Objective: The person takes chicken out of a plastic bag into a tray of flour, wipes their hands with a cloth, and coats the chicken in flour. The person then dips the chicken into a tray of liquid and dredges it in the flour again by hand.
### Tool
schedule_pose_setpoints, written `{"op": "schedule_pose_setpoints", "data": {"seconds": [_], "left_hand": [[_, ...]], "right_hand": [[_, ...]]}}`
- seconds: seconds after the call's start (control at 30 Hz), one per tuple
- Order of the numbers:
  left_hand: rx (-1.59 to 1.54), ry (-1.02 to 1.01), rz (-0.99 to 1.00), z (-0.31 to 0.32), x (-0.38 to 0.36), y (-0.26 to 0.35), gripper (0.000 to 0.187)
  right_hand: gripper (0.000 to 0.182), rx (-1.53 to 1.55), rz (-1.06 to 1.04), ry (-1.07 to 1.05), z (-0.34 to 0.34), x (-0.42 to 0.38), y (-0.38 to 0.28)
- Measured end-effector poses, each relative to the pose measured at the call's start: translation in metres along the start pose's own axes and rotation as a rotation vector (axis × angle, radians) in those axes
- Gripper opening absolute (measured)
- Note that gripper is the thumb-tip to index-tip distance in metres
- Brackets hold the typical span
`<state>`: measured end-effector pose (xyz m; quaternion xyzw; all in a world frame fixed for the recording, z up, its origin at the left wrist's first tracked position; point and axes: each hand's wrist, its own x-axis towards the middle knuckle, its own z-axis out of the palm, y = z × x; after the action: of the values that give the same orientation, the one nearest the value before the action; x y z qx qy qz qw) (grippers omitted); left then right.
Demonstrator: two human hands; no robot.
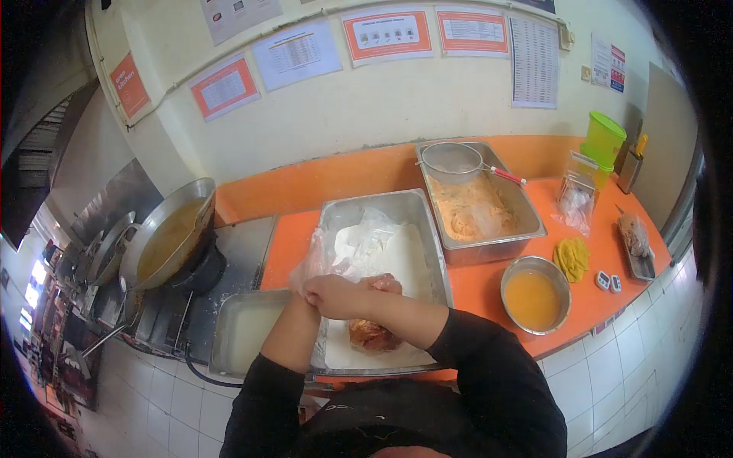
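My left hand is inside a clear plastic glove, over the left side of a metal tray of white flour. Its fingers are too indistinct to make out. Across the left wrist lies my bare right hand, fingers closed at the cuff of the plastic glove. Below my right forearm, raw meat in what looks like a plastic bag rests on the flour, partly hidden by the arm. More clear plastic lies on the flour near the back of the tray.
Behind right stands a deep pan of orange-tinted coating with a sieve on its rim. A bowl of orange liquid and a yellow cloth sit right. Left are a pale-liquid container and a wok of oil.
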<state>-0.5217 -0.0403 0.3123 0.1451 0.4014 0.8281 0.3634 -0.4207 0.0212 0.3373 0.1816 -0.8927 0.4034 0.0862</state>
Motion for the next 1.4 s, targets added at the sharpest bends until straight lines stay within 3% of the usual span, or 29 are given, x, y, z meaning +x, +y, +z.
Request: {"op": "schedule_pose_setpoints", "data": {"seconds": [0.1,0.17,0.27,0.37,0.43,0.47,0.5,0.53,0.57,0.7,0.77,0.83,0.9,0.93,0.97,1.03,1.13,1.23,1.33,1.4], "left_hand": [[0.098,0.148,0.08,-0.004,0.003,-0.003,0.063],[0.127,0.225,0.096,-0.003,0.001,-0.003,0.065],[0.064,0.195,-0.065,0.005,-0.02,-0.001,0.07],[-0.135,0.047,-0.018,-0.062,0.008,-0.043,0.064],[-0.271,-0.097,0.015,-0.1,0.024,-0.073,0.062],[-0.305,-0.023,-0.04,-0.082,0.011,-0.069,0.06],[-0.339,0.051,-0.095,-0.075,0.006,-0.068,0.058],[-0.481,-0.264,-0.031,-0.096,0.016,-0.086,0.05],[-0.284,-0.227,0.038,-0.107,0.018,-0.098,0.048],[0.513,-0.023,0.298,-0.136,0.021,-0.14,0.04],[0.391,0.115,0.179,-0.111,0.016,-0.125,0.037],[-0.265,0.241,-0.166,-0.034,-0.016,-0.07,0.036],[-0.414,-0.235,-0.035,-0.059,-0.01,-0.075,0.025],[-0.391,-0.24,0.005,-0.065,-0.008,-0.081,0.023],[-0.367,-0.245,0.045,-0.071,-0.006,-0.088,0.022],[-0.117,0.203,0.053,-0.067,-0.001,-0.098,0.028],[0.196,0.25,0.146,-0.045,-0.014,-0.083,0.031],[0.301,0.216,0.165,-0.04,-0.015,-0.08,0.035],[0.381,0.192,0.126,-0.028,-0.015,-0.072,0.038],[0.508,0.199,0.085,-0.006,-0.028,-0.055,0.036]], "right_hand": [[0.008,0.022,-0.124,-0.065,-0.003,0.001,0.007],[0.006,-0.088,-0.135,-0.277,-0.014,-0.004,0.001],[0.01,-0.016,-0.147,-0.544,-0.027,-0.006,0.018],[0.019,0.134,0.017,-0.744,-0.051,0.015,0.082],[0.024,0.134,0.313,-0.517,-0.086,0.037,0.121],[0.027,-0.001,0.389,-0.358,-0.099,0.049,0.147],[0.026,-0.355,0.445,-0.22,-0.109,0.063,0.174],[0.025,-0.528,0.511,-0.015,-0.107,0.068,0.22],[0.024,-0.699,0.564,0.201,-0.104,0.073,0.265],[0.027,-0.699,0.641,0.375,-0.076,0.073,0.346],[0.03,-0.685,0.696,0.31,-0.074,0.077,0.359],[0.035,-0.652,0.805,0.032,-0.079,0.079,0.358],[0.034,-0.913,0.692,-0.199,-0.087,0.085,0.331],[0.034,-1.038,0.633,-0.318,-0.093,0.087,0.314],[0.034,-0.942,0.664,-0.423,-0.102,0.089,0.298],[0.034,-0.739,0.729,-0.623,-0.121,0.097,0.273],[0.035,-0.649,0.552,-0.772,-0.131,0.098,0.267],[0.026,-0.67,0.262,-0.546,-0.127,0.076,0.184],[0.019,-0.635,0.038,-0.512,-0.096,0.061,0.164],[0.019,-0.466,0.068,-0.487,-0.071,0.044,0.143]]}}
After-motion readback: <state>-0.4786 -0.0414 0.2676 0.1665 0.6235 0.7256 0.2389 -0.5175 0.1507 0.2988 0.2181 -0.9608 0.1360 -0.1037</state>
